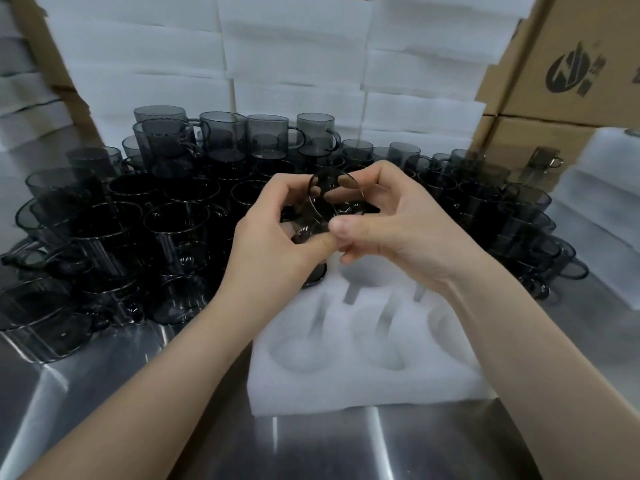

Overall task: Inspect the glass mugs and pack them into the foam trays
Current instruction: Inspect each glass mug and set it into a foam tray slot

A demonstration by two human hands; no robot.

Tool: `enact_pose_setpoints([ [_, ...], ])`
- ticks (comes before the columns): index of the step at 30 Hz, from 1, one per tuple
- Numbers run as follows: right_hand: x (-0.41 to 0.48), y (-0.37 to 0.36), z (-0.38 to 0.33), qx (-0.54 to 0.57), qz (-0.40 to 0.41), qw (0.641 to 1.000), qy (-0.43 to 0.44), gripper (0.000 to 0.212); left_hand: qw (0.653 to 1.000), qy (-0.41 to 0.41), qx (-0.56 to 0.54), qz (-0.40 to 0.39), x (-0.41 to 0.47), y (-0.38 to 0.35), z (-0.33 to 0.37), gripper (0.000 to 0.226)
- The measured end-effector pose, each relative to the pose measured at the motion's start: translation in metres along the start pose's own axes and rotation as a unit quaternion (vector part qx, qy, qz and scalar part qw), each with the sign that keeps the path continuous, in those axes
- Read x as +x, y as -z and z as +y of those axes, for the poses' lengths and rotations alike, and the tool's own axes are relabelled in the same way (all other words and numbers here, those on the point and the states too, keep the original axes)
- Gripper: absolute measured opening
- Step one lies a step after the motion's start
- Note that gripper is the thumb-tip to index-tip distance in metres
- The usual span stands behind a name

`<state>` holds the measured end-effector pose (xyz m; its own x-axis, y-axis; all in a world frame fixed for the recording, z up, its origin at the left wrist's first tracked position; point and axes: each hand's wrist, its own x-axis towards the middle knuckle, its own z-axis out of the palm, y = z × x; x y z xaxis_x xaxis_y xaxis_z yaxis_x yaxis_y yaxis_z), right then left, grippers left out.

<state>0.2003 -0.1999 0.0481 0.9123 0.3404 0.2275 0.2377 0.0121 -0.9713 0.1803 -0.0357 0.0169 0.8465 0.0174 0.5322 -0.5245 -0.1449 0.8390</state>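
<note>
A smoky grey glass mug (323,206) is held up in the middle of the view, tilted with its rim toward the far side. My left hand (277,230) grips its left side and base with curled fingers. My right hand (384,220) holds its right side, thumb at the base, fingers round the rim. Below the hands lies a white foam tray (363,379) with round pockets and handle slots. Several more grey mugs (173,216) crowd the metal table behind and to both sides.
Stacks of white foam trays (294,64) form a wall at the back and a pile at the right (602,209). Cardboard boxes (561,74) stand at the right rear. The steel table (346,452) reaches to the near edge.
</note>
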Motion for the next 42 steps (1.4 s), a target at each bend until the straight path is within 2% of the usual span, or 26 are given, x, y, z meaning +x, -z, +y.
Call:
enact_pose_setpoints([
  [5,0.001,-0.011,0.003,-0.117,0.091,0.988,0.041,0.049,0.991,-0.027,0.133,0.005,-0.003,-0.005,0.003,0.057],
  [9,0.003,-0.013,0.004,-0.130,0.150,0.977,0.074,0.041,0.969,-0.067,0.237,-0.002,-0.003,-0.006,0.005,0.059],
  [12,0.004,-0.012,0.005,-0.119,0.160,0.976,0.087,0.033,0.963,-0.064,0.262,-0.004,-0.004,-0.008,0.005,0.059],
  [15,0.003,-0.010,0.003,-0.057,0.130,0.988,0.054,0.029,0.970,-0.044,0.240,0.016,-0.005,-0.008,0.007,0.058],
  [17,0.003,-0.007,-0.002,0.014,0.107,0.994,0.024,0.028,0.982,-0.029,0.179,0.042,-0.006,-0.007,0.009,0.057],
  [19,0.005,-0.003,-0.004,0.038,0.075,0.996,0.000,0.028,0.994,-0.009,0.093,0.056,-0.007,-0.005,0.011,0.056],
  [21,0.005,0.002,-0.002,0.039,-0.007,0.999,-0.031,0.034,0.999,-0.001,0.031,0.043,-0.008,-0.003,0.010,0.049],
  [23,0.003,0.003,-0.001,0.085,-0.097,0.991,-0.038,0.041,1.000,0.005,0.004,0.016,-0.007,-0.002,0.009,0.043],
  [25,0.002,0.005,-0.002,0.125,-0.121,0.985,-0.015,0.042,1.000,0.008,-0.022,-0.003,-0.006,-0.001,0.007,0.045],
  [27,0.002,0.007,-0.003,0.120,-0.086,0.989,0.002,0.041,1.000,-0.008,-0.017,-0.017,-0.005,-0.001,0.005,0.060],
  [30,0.003,0.009,-0.001,0.042,-0.023,0.998,0.027,0.033,0.999,-0.015,0.011,-0.032,-0.004,-0.001,0.004,0.084],
  [33,0.001,0.005,0.001,-0.051,0.011,0.997,0.057,0.023,0.998,-0.005,0.038,-0.055,-0.004,-0.001,0.003,0.071],
  [38,0.001,-0.002,0.000,-0.087,0.047,0.992,0.074,0.011,0.995,-0.018,0.063,-0.081,-0.004,-0.001,0.004,0.068],
  [42,0.003,-0.002,0.001,-0.060,0.098,0.992,0.058,0.023,0.992,-0.045,0.069,-0.095,-0.004,-0.001,0.004,0.075],
])
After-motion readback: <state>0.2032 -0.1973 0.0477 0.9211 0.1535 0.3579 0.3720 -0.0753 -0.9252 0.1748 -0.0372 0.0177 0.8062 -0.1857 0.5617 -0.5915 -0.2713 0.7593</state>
